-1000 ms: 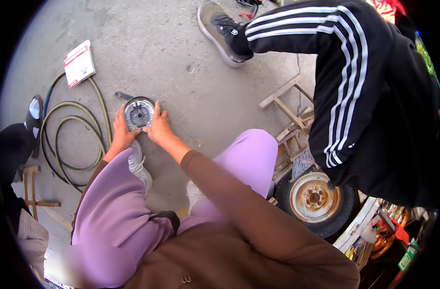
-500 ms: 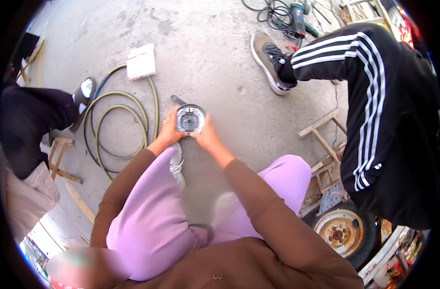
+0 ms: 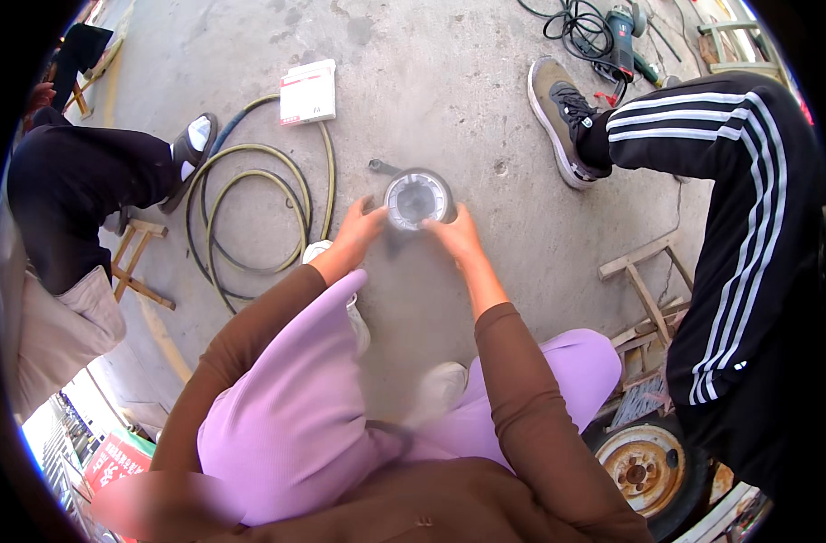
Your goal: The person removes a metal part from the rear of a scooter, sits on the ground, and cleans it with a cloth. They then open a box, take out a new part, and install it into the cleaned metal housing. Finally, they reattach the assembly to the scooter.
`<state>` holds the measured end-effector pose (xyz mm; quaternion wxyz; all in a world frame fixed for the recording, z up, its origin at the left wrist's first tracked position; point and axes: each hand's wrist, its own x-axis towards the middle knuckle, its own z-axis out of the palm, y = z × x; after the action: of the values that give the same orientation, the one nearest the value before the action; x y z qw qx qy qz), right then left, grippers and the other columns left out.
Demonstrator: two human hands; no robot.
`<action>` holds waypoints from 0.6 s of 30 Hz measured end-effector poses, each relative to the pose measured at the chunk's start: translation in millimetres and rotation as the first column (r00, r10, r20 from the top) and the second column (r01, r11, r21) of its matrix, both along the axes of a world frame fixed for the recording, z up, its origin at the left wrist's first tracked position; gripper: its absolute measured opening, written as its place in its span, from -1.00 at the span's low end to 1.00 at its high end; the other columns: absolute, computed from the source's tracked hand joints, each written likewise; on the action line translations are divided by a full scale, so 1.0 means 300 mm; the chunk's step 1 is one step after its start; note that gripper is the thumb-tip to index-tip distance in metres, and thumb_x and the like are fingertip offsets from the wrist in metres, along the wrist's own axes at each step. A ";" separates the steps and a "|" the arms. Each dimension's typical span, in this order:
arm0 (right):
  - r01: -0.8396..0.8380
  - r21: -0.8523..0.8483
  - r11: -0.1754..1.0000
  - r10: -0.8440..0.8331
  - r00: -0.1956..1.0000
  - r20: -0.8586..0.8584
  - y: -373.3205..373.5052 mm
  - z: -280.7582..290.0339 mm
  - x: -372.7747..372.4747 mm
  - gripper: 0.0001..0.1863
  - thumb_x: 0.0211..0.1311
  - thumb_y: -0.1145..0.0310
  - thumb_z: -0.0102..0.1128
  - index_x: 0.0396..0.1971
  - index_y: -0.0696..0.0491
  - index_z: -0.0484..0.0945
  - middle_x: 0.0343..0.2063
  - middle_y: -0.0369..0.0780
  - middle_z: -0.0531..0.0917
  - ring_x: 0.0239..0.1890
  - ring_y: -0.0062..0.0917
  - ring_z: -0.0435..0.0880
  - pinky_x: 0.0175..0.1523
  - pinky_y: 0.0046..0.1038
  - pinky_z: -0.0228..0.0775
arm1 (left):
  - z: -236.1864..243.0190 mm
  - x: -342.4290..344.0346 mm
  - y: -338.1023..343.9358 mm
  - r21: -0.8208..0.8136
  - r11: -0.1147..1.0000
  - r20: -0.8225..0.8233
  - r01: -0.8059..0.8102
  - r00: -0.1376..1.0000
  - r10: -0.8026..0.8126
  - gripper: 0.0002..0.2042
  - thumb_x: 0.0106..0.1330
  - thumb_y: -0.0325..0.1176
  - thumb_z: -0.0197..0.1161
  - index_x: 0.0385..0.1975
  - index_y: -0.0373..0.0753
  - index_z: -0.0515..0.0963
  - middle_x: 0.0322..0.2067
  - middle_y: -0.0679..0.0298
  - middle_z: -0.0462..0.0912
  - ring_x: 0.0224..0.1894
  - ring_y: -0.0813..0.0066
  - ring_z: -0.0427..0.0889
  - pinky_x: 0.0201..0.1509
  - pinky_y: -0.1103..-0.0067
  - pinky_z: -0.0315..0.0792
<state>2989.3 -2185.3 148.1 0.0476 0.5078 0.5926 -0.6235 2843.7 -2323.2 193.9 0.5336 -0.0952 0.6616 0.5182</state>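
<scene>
A round metal brake plate (image 3: 419, 201), with what look like curved brake shoes inside its rim and a short lever arm at its upper left, is in front of me, blurred by motion. My right hand (image 3: 460, 240) grips its lower right edge, the thumb over the near rim. At its left side is my left hand (image 3: 351, 237), thumb and fingers apart, the tips close to the rim; whether they touch it is unclear.
A coiled hose (image 3: 215, 213) lies at the left, a white and red box (image 3: 308, 93) on its far end. An angle grinder (image 3: 622, 41) with its cord is at the far right. People sit on both sides. Wooden stools (image 3: 139, 262) and a rusty wheel (image 3: 642, 471) stand near.
The view has shifted, so the scene sits farther left before. The brake plate has turned or tilted slightly, and my left hand has come away from around its side.
</scene>
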 end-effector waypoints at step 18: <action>0.282 -0.178 0.943 -0.307 0.943 -0.130 -0.116 0.204 -0.066 -0.37 0.19 0.27 0.18 0.10 0.27 0.08 -0.27 0.01 0.53 -0.58 -0.43 0.62 -0.65 -0.51 0.45 | 0.139 0.047 0.028 -0.273 0.958 0.144 0.094 0.988 -0.056 0.18 -0.03 -0.03 0.44 0.35 -0.34 -0.39 0.07 -0.15 0.34 -0.07 0.20 0.52 -0.19 0.35 0.48</action>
<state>2969.6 -2220.1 209.2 -0.0528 0.5353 0.4606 -0.7060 2857.9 -2314.9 235.7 0.5777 -0.1790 0.6935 0.3917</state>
